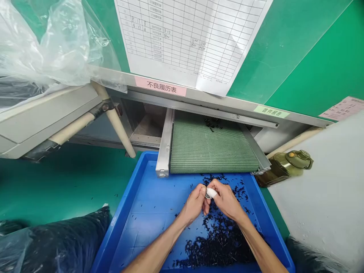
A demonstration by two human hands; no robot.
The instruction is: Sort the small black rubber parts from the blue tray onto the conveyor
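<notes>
My left hand (193, 204) and my right hand (226, 199) meet above a blue plastic tray (122, 231). Between their fingertips sits a small white-and-silver object (211, 193), partly hidden by my fingers, so its exact form is unclear. Both hands press on it from either side. Below my wrists, a heap of small black parts (217, 242) lies in the tray, and more are strewn across its floor. A green mesh conveyor belt (212, 149) ends just above the tray's far edge, with a few black parts (212, 123) at its far end.
An aluminium rail (165, 142) flanks the belt, with a paper grid chart (193, 38) above it. An olive drinking bottle (287, 165) lies at the right beside a white surface (318, 197). Dark bagged material (54, 242) sits on the green floor at the lower left.
</notes>
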